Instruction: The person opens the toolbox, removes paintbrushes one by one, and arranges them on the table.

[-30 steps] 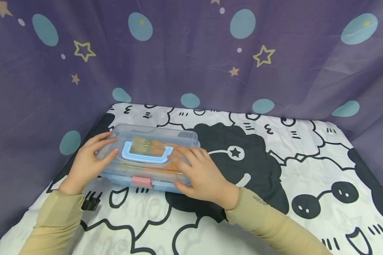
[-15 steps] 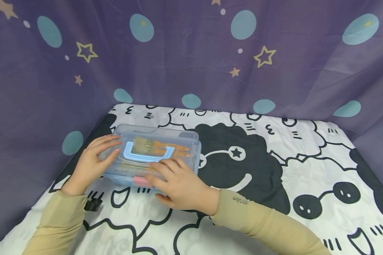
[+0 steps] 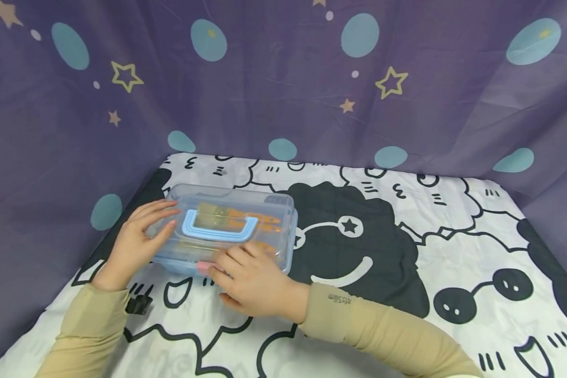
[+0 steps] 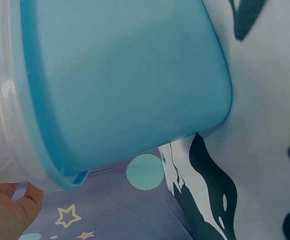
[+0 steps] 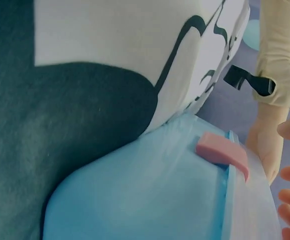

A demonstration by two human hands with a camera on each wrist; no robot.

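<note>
A storage box with a clear lid [image 3: 227, 193], a light blue base [image 5: 135, 195] and a blue handle [image 3: 219, 236] stands at the left of the cloth, lid down. Through the lid show orange-handled things [image 3: 266, 223] that look like brushes. My left hand [image 3: 134, 241] lies on the lid's left end, fingers extended. At the front edge, my right hand [image 3: 255, 281] has loosely bent fingertips on or just over the lid, beside the pink latch [image 3: 204, 268]. The right wrist view has this latch lying against the front wall, with the fingers apart from it.
A white cloth with black cartoon sheep [image 3: 349, 236] covers the table. Purple curtains [image 3: 283, 89] with stars and ovals hang behind and at the sides. A black strap piece [image 3: 139, 303] sits at my left cuff.
My right hand has moved left and toward me, from the lid's right side by the handle to the front edge near the pink latch. My left hand and the box hardly moved.
</note>
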